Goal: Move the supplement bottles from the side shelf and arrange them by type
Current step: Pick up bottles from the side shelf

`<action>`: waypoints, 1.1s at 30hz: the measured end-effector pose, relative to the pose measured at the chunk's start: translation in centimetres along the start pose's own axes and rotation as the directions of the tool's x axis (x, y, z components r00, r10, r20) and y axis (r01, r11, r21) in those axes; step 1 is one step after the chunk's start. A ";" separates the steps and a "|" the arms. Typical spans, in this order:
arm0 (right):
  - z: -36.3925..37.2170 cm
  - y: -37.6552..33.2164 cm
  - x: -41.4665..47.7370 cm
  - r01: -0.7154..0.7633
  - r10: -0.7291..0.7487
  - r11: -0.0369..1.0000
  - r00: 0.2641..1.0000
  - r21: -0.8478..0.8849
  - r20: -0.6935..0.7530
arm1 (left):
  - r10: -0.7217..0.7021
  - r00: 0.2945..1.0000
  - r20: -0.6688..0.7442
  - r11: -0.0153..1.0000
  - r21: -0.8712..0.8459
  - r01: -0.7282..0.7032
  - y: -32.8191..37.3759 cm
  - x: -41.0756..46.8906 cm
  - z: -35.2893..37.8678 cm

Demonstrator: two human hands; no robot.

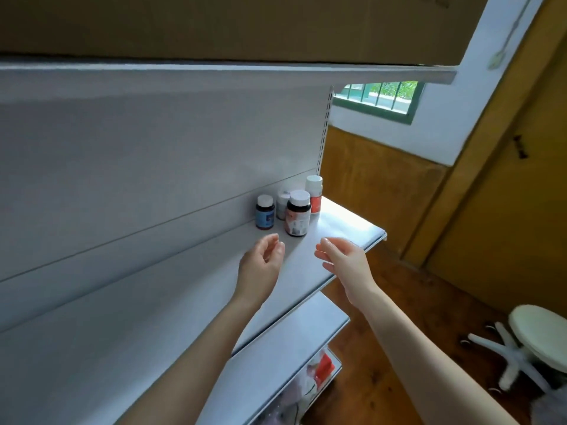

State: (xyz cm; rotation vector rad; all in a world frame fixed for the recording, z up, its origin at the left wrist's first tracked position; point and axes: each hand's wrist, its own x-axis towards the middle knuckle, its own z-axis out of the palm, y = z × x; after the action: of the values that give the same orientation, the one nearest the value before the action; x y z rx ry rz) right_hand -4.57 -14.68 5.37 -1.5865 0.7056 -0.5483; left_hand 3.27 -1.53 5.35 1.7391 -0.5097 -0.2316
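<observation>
Several supplement bottles stand near the far end of a white shelf [346, 222]. A dark bottle with a blue label [265, 212] is at the back wall. A dark bottle with a pink label [298, 213] stands in front. A small pale bottle [282, 204] is partly hidden behind it. A white bottle with an orange label [314, 193] is farthest away. My left hand [260, 265] hovers just short of the bottles, fingers curled and apart, holding nothing. My right hand [343, 259] is beside it, fingers spread and empty.
A cardboard box [245, 23] rests on the upper shelf. Lower shelves [294, 338] sit below, the bottom one holding packaged items [322, 368]. A white swivel stool [534, 335] stands on the wooden floor at right, near a yellow door [506, 210].
</observation>
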 end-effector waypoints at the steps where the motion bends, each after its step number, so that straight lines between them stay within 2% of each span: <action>1: -0.2 0.0 1.3 0.003 -0.003 1.000 1.000 -0.004 -0.002 | -0.005 1.000 0.001 1.000 0.008 0.005 -0.1 1.2 0.5; 7: -1.1 0.9 7.1 -0.007 0.007 1.000 1.000 -0.018 0.021 | -0.022 1.000 -0.005 0.992 0.121 0.023 -1.1 7.3 3.7; 11: -1.4 1.3 11.1 -0.022 0.025 0.999 0.997 -0.041 0.068 | -0.088 0.996 0.002 0.982 0.169 0.087 -2.5 10.8 5.5; 16: -0.9 2.3 16.1 -0.046 0.063 0.994 0.981 -0.098 0.185 | -0.176 0.984 -0.001 0.962 0.212 0.173 -3.8 14.3 7.6; 23: 0.3 3.8 19.4 -0.016 0.071 0.987 0.935 -0.159 0.348 | -0.214 0.977 0.005 0.957 0.199 0.209 -4.7 16.4 9.5; 26: 0.1 4.1 19.5 0.005 0.025 0.997 0.920 -0.076 0.391 | -0.180 0.983 -0.020 0.975 0.129 0.181 -4.4 16.0 9.7; 29: -0.8 3.9 19.6 0.044 -0.053 0.999 0.906 0.031 0.420 | -0.054 0.996 -0.069 0.985 0.162 0.065 -3.6 15.3 9.5; 33: -1.5 1.4 19.5 0.003 -0.076 0.986 0.898 0.167 0.433 | 0.058 0.989 -0.137 0.996 0.070 -0.049 -1.8 15.0 8.7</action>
State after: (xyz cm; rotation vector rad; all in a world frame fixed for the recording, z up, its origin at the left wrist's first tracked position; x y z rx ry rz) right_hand 7.89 -29.72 3.22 -1.5011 0.2785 -0.2520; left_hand 13.18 -15.69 3.36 1.7889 -0.4658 -0.0550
